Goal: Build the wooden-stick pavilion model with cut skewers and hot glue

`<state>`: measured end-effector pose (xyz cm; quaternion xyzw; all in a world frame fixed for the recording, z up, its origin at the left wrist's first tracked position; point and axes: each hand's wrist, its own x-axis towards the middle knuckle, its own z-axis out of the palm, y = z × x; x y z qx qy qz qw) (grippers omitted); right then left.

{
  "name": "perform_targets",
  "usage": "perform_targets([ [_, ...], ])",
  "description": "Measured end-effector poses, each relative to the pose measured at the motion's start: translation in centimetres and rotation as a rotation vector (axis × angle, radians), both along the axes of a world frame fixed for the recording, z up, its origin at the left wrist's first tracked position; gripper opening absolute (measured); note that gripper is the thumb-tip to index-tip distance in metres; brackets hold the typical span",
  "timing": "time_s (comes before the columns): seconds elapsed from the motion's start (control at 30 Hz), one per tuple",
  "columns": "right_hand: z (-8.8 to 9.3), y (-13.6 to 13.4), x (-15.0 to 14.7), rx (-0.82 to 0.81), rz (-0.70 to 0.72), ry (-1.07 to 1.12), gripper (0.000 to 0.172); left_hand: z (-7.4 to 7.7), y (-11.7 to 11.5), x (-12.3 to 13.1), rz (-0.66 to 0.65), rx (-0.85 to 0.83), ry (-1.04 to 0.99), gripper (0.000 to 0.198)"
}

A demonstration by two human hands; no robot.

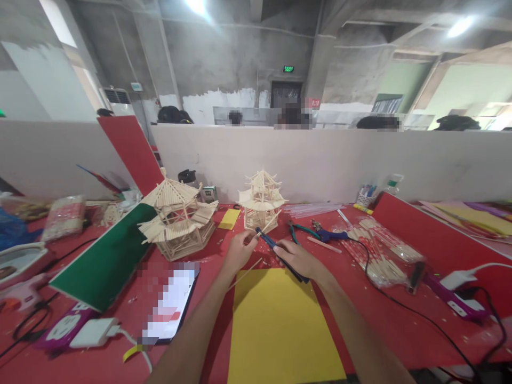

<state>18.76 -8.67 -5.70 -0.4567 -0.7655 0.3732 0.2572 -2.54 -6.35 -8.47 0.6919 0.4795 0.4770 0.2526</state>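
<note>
My right hand (pixel 296 257) is wrapped around dark blue-handled pliers (pixel 267 240), whose jaws point up and left. At the jaws, the fingers of my left hand (pixel 241 248) are pinched on what looks like a thin wooden stick, mostly hidden. Just beyond both hands stands a small tiered pavilion model (pixel 262 198) made of wooden sticks. A larger stick pavilion (pixel 176 217) is to the left. Another thin stick (pixel 248 270) lies by my left wrist, over the edge of a yellow sheet (pixel 284 325).
Green-handled pliers (pixel 296 230) and a blue glue gun (pixel 333 234) with a black cable lie to the right. Bagged sticks (pixel 376 250) are beyond them. A phone (pixel 172 301) and a leaning green board (pixel 108 256) occupy the left. A white partition (pixel 320 160) closes the back.
</note>
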Motion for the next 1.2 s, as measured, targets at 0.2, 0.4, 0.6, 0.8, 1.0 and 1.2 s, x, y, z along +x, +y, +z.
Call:
perform_targets([
  [0.2, 0.1, -0.2, -0.3, -0.001, -0.032, -0.002, 0.031, 0.2, -0.1, 0.1, 0.021, 0.003, 0.028, 0.023],
  [0.4, 0.1, -0.2, -0.3, -0.014, -0.034, -0.001, 0.032, 0.1, -0.1, 0.1, 0.045, 0.020, 0.091, 0.022],
  [0.6, -0.6, 0.1, -0.5, -0.022, -0.041, -0.006, 0.035, 0.3, -0.5, 0.1, 0.094, 0.040, 0.181, 0.021],
  [0.8, -1.1, 0.4, -0.6, -0.018, -0.053, -0.025, 0.035, 0.4, -0.6, 0.1, 0.137, 0.077, 0.333, 0.022],
  [1.0, -1.5, 0.3, -0.8, -0.036, -0.084, -0.051, 0.037, 0.2, -0.8, 0.0, 0.152, 0.141, 0.421, 0.016],
  [1.2, -2.3, 0.3, -1.2, -0.064, -0.107, -0.071, 0.036, 0.3, -1.2, -0.3, 0.134, 0.211, 0.520, 0.013],
])
